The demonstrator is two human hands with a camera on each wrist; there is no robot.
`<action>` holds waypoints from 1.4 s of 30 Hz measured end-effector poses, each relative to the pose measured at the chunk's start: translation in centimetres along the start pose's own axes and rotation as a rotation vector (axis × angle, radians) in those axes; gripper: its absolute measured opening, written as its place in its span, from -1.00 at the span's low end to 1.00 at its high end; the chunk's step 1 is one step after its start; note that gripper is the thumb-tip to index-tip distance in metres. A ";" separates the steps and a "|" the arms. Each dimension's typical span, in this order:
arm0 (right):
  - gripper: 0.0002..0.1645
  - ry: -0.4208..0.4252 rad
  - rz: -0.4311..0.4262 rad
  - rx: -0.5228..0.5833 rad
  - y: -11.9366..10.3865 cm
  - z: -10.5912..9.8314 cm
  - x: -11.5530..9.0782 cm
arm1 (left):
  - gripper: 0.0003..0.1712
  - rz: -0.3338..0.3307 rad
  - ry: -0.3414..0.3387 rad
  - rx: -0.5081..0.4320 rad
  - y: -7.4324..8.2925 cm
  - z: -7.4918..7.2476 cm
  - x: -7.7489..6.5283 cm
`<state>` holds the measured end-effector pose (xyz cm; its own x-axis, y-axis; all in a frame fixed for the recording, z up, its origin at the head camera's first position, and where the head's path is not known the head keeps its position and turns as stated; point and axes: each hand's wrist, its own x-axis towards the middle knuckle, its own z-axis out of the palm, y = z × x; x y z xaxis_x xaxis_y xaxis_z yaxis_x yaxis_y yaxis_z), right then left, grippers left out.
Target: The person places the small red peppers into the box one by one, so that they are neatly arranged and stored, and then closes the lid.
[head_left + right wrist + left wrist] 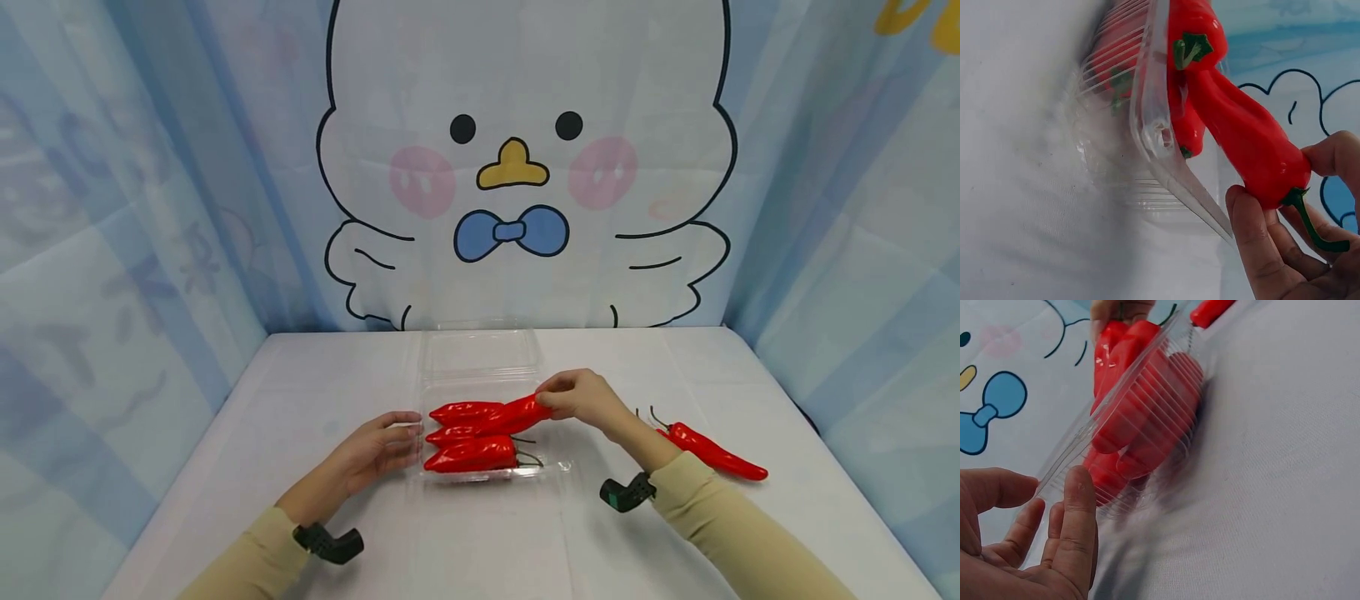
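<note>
A clear plastic clamshell box (487,477) stands mid-table with its lid (480,354) folded back. Several glossy red chili peppers lie side by side inside, the nearest one (472,456) along the front wall. My left hand (390,446) pinches the rim at the box's left end. With fingertips and thumb, my right hand (581,398) holds another red pepper (1250,144) near its stem end. This pepper slants over the box, its body across those inside. Its green stem (1313,228) curves out beside my fingers, as the right wrist view shows.
To the right on the white table (337,375), one red pepper (716,454) lies with its stem toward the back. A second, partly hidden behind my right forearm, lies beside it. A cartoon-printed curtain (517,283) hangs behind the table.
</note>
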<state>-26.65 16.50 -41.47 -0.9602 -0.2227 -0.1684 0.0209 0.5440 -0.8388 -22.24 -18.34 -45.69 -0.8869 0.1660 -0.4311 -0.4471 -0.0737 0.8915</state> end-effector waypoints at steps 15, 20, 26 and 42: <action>-0.74 -0.029 -0.103 -0.137 -1.2 3.1 0.1 | -0.46 -0.003 -0.005 -0.001 -0.2 -0.1 0.1; -0.75 -0.044 -0.114 -0.133 -1.3 4.0 0.2 | -0.45 -0.005 0.001 0.014 -0.2 0.0 0.1; -0.79 -0.045 -0.134 -0.146 -1.3 4.6 0.3 | -0.45 -0.006 0.005 0.024 -0.2 0.0 0.1; -0.83 -0.028 -0.162 -0.176 -1.6 5.6 0.1 | -0.45 -0.010 0.014 0.016 -0.1 0.2 0.0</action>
<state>-25.27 11.08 -43.03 -0.9388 -0.3399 -0.0555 -0.1841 0.6314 -0.7533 -22.21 -18.16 -45.75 -0.8841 0.1533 -0.4415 -0.4539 -0.0569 0.8892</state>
